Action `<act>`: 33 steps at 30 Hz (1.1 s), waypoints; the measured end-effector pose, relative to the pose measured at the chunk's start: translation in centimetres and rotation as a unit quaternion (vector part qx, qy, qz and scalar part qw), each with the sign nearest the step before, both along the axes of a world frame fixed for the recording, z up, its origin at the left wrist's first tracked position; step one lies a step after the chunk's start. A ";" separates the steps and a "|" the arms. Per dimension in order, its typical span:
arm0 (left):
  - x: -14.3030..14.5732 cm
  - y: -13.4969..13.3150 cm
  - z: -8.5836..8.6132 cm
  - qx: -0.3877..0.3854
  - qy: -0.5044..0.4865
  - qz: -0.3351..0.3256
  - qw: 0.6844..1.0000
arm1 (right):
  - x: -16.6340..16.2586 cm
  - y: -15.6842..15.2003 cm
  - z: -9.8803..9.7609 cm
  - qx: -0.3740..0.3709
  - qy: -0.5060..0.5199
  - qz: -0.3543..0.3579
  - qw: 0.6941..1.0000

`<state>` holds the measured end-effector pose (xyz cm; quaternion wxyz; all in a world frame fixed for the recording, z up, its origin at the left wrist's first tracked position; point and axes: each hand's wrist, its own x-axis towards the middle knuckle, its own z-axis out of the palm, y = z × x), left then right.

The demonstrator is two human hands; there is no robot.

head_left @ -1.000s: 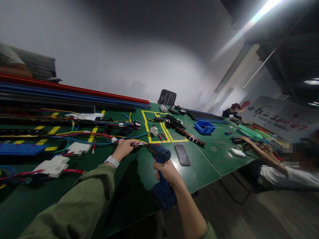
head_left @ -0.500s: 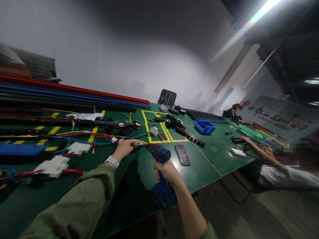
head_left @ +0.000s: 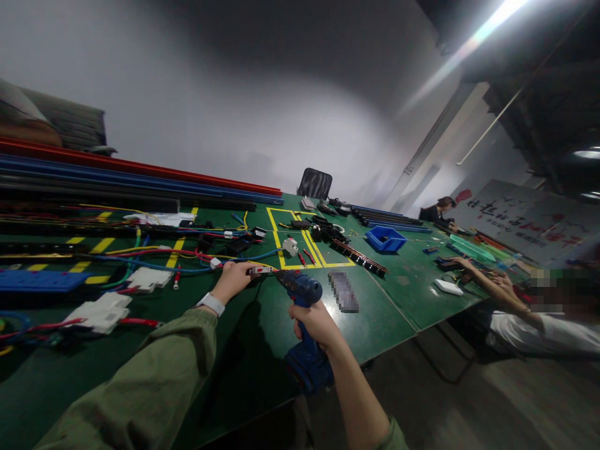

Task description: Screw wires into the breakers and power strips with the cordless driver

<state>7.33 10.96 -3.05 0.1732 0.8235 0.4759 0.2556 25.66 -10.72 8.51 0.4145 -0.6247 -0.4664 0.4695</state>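
My right hand [head_left: 316, 322] is wrapped round the grip of a blue cordless drill [head_left: 304, 287], held level over the front of the table. The drill's nose points left, at a small white-and-red part [head_left: 261, 270] that my left hand [head_left: 232, 279] pinches at its near end. Whether the drill's tip touches that part I cannot tell. Coloured wires [head_left: 187, 252] run from the left up to my left fingers. White plastic housings [head_left: 100, 312] with red leads lie left of my left forearm.
Long red and blue rails [head_left: 140, 169] lie along the table's back left. A phone-like blurred rectangle [head_left: 344, 292] rests right of the drill. Farther right are a copper-and-black strip [head_left: 360, 255] and a blue bin [head_left: 385, 239]. Co-workers sit at the right, one person's hands [head_left: 464, 265] over black parts.
Both hands, the drill and the small part stay in nearly the same place. I see no clear movement at the table.
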 end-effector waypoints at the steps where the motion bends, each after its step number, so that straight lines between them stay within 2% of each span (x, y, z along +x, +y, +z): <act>1: 0.0 0.0 0.0 0.000 0.000 0.001 1.000 | 0.0 0.0 0.0 -0.001 -0.004 0.001 1.000; 24: 0.0 0.4 -0.7 0.004 -0.007 -0.002 1.000 | -0.1 -0.2 0.2 -0.013 0.003 -0.003 1.000; 33: 0.0 0.7 -1.1 0.010 0.003 -0.002 1.000 | -0.1 -0.1 0.2 0.008 0.013 -0.003 1.000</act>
